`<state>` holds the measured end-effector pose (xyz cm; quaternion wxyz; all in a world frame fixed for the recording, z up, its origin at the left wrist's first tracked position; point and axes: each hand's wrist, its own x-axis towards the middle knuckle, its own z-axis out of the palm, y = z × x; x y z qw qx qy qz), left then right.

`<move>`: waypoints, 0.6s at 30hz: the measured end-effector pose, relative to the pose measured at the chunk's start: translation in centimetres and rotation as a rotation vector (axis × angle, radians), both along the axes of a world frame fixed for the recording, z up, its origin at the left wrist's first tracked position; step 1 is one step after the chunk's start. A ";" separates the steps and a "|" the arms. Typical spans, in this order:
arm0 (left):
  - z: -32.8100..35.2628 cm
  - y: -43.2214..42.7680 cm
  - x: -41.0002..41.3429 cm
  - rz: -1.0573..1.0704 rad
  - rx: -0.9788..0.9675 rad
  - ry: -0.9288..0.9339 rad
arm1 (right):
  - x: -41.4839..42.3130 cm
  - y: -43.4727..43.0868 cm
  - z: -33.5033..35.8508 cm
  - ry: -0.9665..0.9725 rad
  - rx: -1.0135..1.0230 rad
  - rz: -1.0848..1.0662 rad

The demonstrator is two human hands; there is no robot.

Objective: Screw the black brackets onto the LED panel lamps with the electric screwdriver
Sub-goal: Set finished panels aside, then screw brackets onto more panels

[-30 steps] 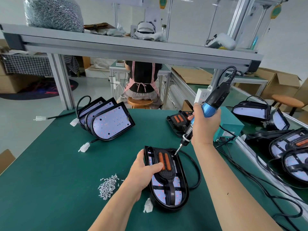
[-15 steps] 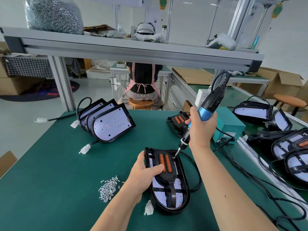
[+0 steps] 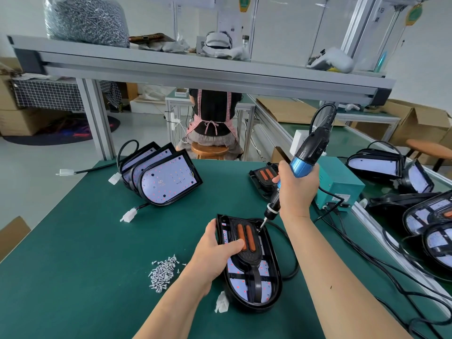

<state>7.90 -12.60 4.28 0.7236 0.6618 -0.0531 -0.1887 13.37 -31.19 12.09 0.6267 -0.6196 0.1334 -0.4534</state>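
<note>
An LED panel lamp [image 3: 265, 282] in a black housing lies flat on the green mat in front of me. A black bracket [image 3: 249, 250] with two orange strips sits on top of it. My left hand [image 3: 215, 253] grips the lamp's left edge, thumb pressed on the bracket. My right hand [image 3: 297, 189] grips the blue and black electric screwdriver [image 3: 307, 157], tilted, its bit touching the bracket's upper right corner. A pile of small silver screws [image 3: 162, 271] lies left of the lamp.
Three bare lamps [image 3: 168, 179] lean stacked at the back left, white connectors trailing. Another bracketed lamp [image 3: 263, 177] lies behind the screwdriver beside a teal power box [image 3: 342, 184]. More lamps [image 3: 428, 216] and black cables fill the right side. A shelf beam [image 3: 195, 69] spans overhead.
The screwdriver has come down and slightly left, so its bit now meets the bracket's upper right corner. My left hand has kept its hold on the lamp.
</note>
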 end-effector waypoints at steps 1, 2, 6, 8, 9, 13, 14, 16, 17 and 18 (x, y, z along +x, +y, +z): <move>0.0 0.0 0.0 0.000 -0.003 0.001 | 0.0 0.0 0.0 0.002 -0.017 0.002; 0.0 0.0 0.0 0.000 -0.007 -0.001 | 0.0 0.1 0.0 0.002 -0.029 0.002; 0.0 0.0 0.1 -0.005 -0.005 -0.007 | 0.1 0.1 0.1 0.009 -0.038 0.000; 0.0 -0.1 0.1 0.000 0.001 -0.013 | 0.3 0.1 0.1 0.016 -0.024 0.007; -0.1 -0.1 0.1 0.001 0.001 -0.016 | 0.4 0.1 0.2 0.017 -0.016 0.016; -0.5 0.0 0.4 0.001 0.009 -0.017 | 0.8 0.2 0.1 0.010 -0.006 0.055; -0.6 0.0 0.4 0.005 0.010 -0.018 | 0.9 0.3 0.1 0.011 -0.005 0.065; -0.7 0.0 0.4 0.009 0.015 -0.013 | 1.0 0.5 -0.1 0.021 -0.005 0.089; -0.7 0.0 0.3 0.011 0.017 -0.011 | 1.0 0.5 -0.1 0.027 -0.007 0.109; -0.6 -0.1 0.2 0.013 0.019 -0.011 | 1.0 0.5 -0.1 0.031 -0.010 0.140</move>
